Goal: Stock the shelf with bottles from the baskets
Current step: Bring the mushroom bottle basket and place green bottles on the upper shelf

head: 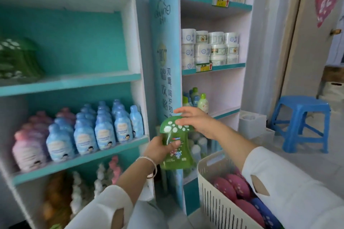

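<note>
A green mushroom-shaped bottle [175, 145] with a white-spotted cap is held upright in mid-air before the shelf unit. My left hand [160, 149] grips its body from the left, thumb across the label. My right hand [195, 121] rests on the cap with relaxed, spread fingers. A white slatted basket [214, 191] at the lower right holds several pink and blue spotted-cap bottles [240, 188]. More green mushroom bottles [16, 59] stand blurred at the left end of the teal middle shelf [78, 82].
The lower shelf [83, 158] carries rows of blue bottles [104, 132] and pink bottles [29, 147]. White tubs [210, 46] fill the right-hand shelving. A blue plastic stool [301, 121] stands on the floor at the right, near a door.
</note>
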A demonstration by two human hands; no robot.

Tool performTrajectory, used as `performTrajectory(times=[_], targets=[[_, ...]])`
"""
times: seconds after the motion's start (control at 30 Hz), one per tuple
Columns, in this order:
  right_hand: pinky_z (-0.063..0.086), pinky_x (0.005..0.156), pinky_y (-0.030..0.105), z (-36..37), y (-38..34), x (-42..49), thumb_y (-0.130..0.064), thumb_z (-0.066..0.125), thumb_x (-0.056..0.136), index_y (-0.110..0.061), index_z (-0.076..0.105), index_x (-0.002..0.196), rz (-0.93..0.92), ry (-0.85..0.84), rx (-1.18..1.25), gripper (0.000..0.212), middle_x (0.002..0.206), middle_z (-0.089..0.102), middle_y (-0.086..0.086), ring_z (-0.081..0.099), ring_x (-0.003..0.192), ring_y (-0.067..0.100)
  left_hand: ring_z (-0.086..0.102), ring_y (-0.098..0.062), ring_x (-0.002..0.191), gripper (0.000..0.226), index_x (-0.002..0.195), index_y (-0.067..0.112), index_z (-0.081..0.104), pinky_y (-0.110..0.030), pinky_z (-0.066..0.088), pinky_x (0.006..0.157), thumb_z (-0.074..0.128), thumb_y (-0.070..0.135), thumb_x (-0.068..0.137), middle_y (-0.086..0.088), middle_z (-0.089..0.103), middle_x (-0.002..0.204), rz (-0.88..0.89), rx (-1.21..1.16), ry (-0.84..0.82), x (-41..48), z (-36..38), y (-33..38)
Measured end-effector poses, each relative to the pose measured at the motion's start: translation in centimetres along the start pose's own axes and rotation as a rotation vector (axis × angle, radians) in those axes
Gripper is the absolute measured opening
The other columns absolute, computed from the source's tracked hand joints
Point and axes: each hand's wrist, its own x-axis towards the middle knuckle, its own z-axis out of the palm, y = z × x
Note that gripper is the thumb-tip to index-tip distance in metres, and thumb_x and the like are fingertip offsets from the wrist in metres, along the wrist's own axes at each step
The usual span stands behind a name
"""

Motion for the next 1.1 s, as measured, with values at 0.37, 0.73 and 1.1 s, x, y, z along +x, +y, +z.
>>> performTrajectory(times=[0.37,0.73,1.1], targets=[[0.054,0.088,0.033,9.0,-4.1,3.8,-0.009,0.068,0.084,-0.015,0.057,0.121,-0.028,-0.216,0.138,0.039,0.107,0.070,0.003,0.067,0.092,0.015,0.063,-0.019,0.086,0.023,0.102,0.012,0.062,-0.030,0.050,0.083,0.068,0.025,0.084,-0.005,0.067,0.092,0.133,0.004,0.473,-1.5,-11.5,4.1],[0.055,0.080,0.031,19.0,-20.1,9.7,-0.005,0.072,0.080,-0.018,0.061,0.098,-0.410,-0.243,0.193,0.024,0.096,0.068,0.001,0.065,0.085,0.015,0.051,-0.022,0.117,0.045,0.131,0.007,0.048,-0.029,0.037,0.100,0.057,0.026,0.091,-0.010,0.054,0.124,0.365,0.363,0.912,-4.6,-27.1,11.6],[0.051,0.092,0.039,27.9,-26.2,20.3,-0.027,0.085,0.065,-0.012,0.068,0.101,-0.374,-0.121,-0.191,0.042,0.104,0.071,0.006,0.064,0.100,0.024,0.038,-0.027,0.132,0.064,0.147,0.009,0.021,-0.029,0.031,0.106,0.034,-0.010,0.087,-0.012,0.032,0.147,0.104,0.569,0.895,-3.1,-36.1,10.4]])
